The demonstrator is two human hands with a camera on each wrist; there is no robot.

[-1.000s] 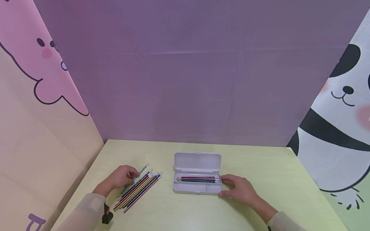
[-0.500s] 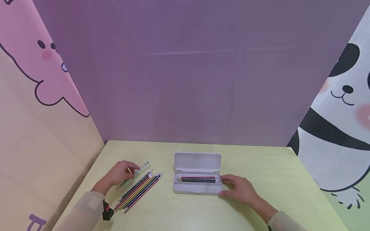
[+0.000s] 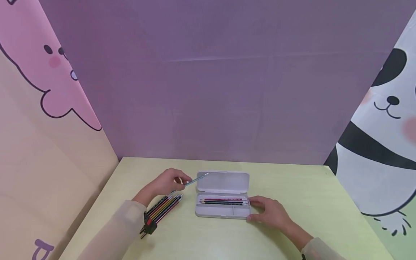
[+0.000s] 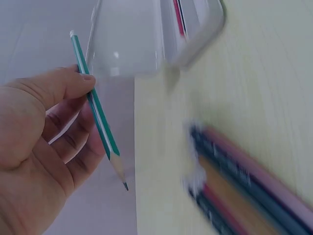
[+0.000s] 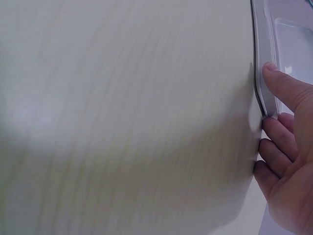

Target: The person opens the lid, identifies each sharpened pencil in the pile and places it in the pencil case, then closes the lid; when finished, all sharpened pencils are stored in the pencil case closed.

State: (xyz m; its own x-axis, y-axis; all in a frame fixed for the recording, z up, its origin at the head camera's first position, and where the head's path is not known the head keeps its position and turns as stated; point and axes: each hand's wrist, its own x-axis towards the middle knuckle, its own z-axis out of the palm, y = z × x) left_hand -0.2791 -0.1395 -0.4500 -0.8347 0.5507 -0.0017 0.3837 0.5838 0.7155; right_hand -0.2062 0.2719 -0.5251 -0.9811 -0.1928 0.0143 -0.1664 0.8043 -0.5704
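Observation:
My left hand (image 3: 167, 181) pinches a green-and-white pencil (image 4: 100, 117) between thumb and fingers. Its sharpened tip points down in the left wrist view, while its white end (image 3: 206, 174) overlaps the open lid of the pencil case in the head view. My right hand (image 3: 269, 213) holds the right end of that pale pencil case (image 3: 212, 212), thumb at the near corner and fingers along the short side. Inside its rear compartment lie several pencils (image 3: 222, 200), red and dark. The two smaller front compartments hold nothing visible.
Left of the case, several pencils (image 3: 169, 207) lie in a slanted bundle, partly hidden by the left sleeve and a black wrist device (image 3: 150, 226). All stand on a pale wooden table (image 3: 286, 180). A purple backdrop (image 3: 221, 90) rises behind its far edge.
My left hand has lifted the green-and-white pencil away from beside the bundle and carried it right, toward the case lid. The right hand and the case have stayed in place.

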